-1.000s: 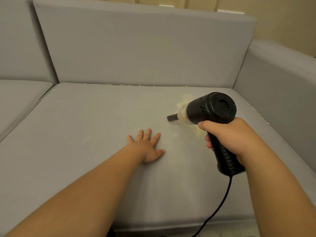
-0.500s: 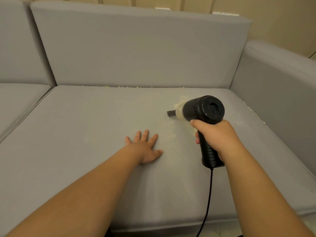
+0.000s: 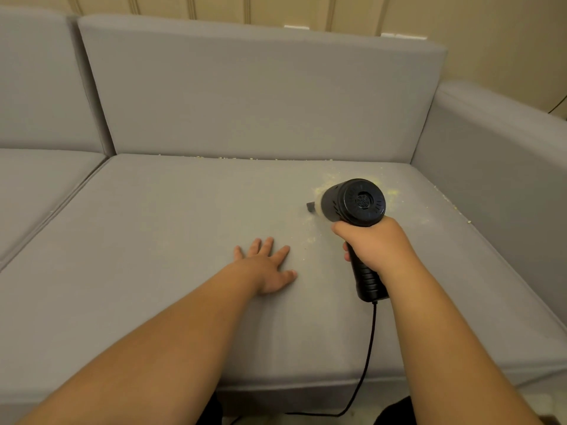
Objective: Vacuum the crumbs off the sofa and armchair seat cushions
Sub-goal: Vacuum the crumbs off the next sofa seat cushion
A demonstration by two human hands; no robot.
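My right hand [image 3: 372, 243] grips the vacuum [image 3: 356, 204] by its handle, nozzle pointing left, while my left hand [image 3: 267, 265] lies flat with fingers spread on the seat cushion [image 3: 153, 256]. The crumbs [image 3: 325, 182] lie just beyond the vacuum toward the backrest, nearer my right hand. I see no readable writing.

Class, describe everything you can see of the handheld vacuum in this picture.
The handheld vacuum is black, seemingly plastic, pistol-shaped: a round body with a vented rear cap facing the camera, a pale translucent section, then a small dark nozzle pointing left, low over the crumbs on the grey seat cushion. The right hand grips its ribbed handle. A black cord hangs from the handle's base over the cushion's front edge.
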